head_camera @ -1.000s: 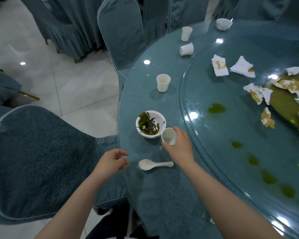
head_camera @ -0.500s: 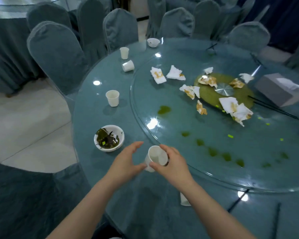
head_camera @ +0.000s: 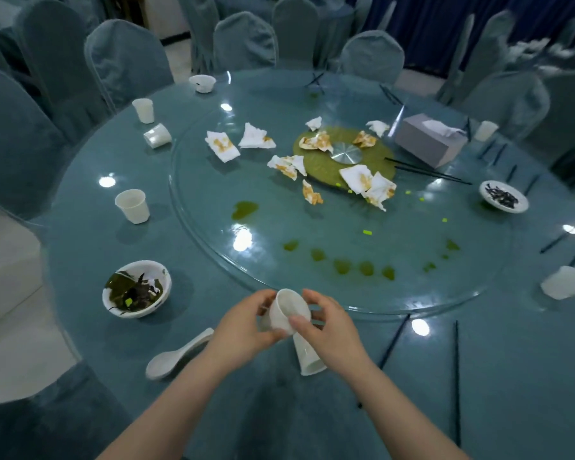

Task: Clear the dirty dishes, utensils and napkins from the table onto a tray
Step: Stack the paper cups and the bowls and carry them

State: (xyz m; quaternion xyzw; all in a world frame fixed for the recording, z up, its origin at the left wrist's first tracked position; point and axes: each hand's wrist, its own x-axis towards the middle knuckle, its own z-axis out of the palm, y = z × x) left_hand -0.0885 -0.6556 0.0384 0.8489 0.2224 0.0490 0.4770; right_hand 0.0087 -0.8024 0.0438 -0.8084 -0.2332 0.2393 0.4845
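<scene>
Both hands hold a white cup (head_camera: 287, 312) tilted above the table's (head_camera: 87, 234) near edge: the left hand (head_camera: 243, 328) curls round its left side, the right hand (head_camera: 331, 330) pinches its rim. A second cup (head_camera: 307, 356) lies on its side just below, between a spoon (head_camera: 176, 355) and chopsticks (head_camera: 390, 346)

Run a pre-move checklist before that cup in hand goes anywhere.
1. Grip on cup: left hand and right hand both hold it: ok.
2. Cup empty: no liquid seen inside: ok.
3. Tray within reach: none in view: not ok.
4. Tipped cup under the right hand, lying on the table: not ok.
5. Spoon and bowl of scraps uncollected: not ok.
</scene>
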